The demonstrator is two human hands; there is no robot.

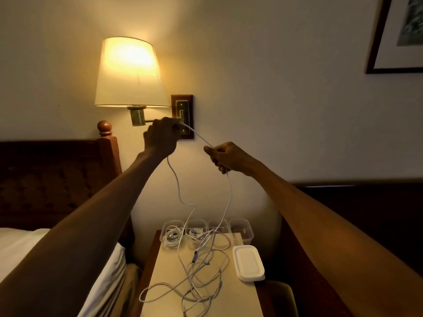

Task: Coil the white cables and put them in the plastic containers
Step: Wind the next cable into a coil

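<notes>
With your left hand (160,138) and right hand (225,157) holding one white cable (199,136) raised between curled fingers, the two far-left plastic containers (168,224) hold coils, while the tangled cables (199,277) on the near worktop (160,271) remain uncoiled.

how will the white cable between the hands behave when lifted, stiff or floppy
Probably floppy: the white cable runs taut only between the left hand and right hand, then droops in loose curves below. Likely light, since a pinch holds it up. It may snag, as it runs into the tangle on the table.
</notes>
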